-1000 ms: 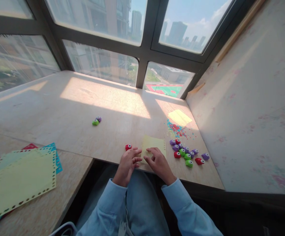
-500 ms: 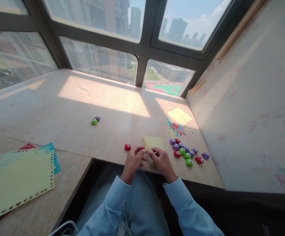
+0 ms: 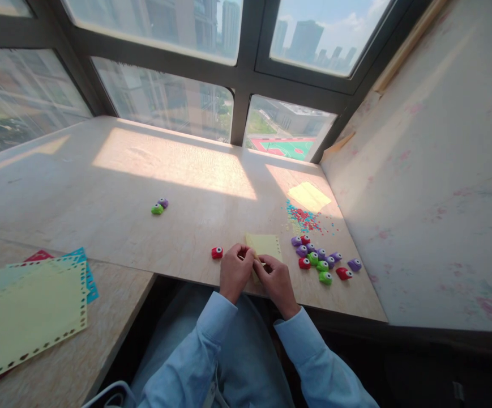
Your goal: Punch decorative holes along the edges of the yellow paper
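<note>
A pale yellow sheet (image 3: 266, 245) with small punched holes down its right side lies at the table's front edge. My left hand (image 3: 236, 271) and my right hand (image 3: 276, 279) meet at its lower left part, their fingers closed on the paper, which they partly hide. Just left of my left hand is a red craft punch (image 3: 217, 253) with an eye-like dot. Several purple, green and red punches (image 3: 322, 265) stand grouped to the right of my right hand.
Small coloured paper bits (image 3: 305, 220) lie behind the grouped punches, near a yellow paper (image 3: 309, 196). A green punch (image 3: 157, 209) and a purple one sit farther left. Punched sheets (image 3: 37, 317) are stacked at the left. Windows and a papered wall (image 3: 441, 215) border the table.
My left hand has shifted right and closer to my right hand, its fingers more curled over the paper. The view has moved slightly.
</note>
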### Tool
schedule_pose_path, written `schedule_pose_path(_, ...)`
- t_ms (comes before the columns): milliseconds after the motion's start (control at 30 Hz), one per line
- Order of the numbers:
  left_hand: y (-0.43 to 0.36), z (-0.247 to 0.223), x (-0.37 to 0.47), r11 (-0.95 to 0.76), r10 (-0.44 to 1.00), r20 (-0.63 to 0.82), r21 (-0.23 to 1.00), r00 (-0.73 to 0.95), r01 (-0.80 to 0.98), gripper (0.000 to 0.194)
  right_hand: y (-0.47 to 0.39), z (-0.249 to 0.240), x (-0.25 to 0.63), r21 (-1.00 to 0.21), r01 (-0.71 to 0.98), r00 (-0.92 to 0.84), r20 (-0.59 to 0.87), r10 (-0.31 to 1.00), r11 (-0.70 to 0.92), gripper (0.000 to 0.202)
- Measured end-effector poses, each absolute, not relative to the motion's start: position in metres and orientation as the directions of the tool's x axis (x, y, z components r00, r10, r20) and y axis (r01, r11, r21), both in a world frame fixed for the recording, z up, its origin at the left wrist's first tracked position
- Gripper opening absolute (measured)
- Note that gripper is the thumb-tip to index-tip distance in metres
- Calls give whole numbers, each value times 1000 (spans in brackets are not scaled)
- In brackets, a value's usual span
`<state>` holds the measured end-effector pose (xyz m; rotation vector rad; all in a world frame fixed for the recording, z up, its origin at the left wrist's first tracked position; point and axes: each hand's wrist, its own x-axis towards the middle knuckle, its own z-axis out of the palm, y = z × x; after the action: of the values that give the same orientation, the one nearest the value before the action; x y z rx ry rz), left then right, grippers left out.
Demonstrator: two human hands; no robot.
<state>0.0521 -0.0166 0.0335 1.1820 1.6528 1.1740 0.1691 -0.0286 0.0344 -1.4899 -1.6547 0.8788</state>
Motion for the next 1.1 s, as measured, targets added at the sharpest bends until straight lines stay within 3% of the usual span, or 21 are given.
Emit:
schedule_pose_path(467,-14,36,51,190,955,-141,966,-261,174,25,-29,29,171,-868,487,-55,79,995,96,27)
schedule_pose_path(833,-12,31,49,176,962,-134,970,-237,168,19,-29,31,170,-884,461,-47,59,997,74,27)
schedule_pose_path(1100,-14,29,47,153,973,-127,980,-192,128,22,-24,35,172,-937,349,-25,-19,1000,-9,29)
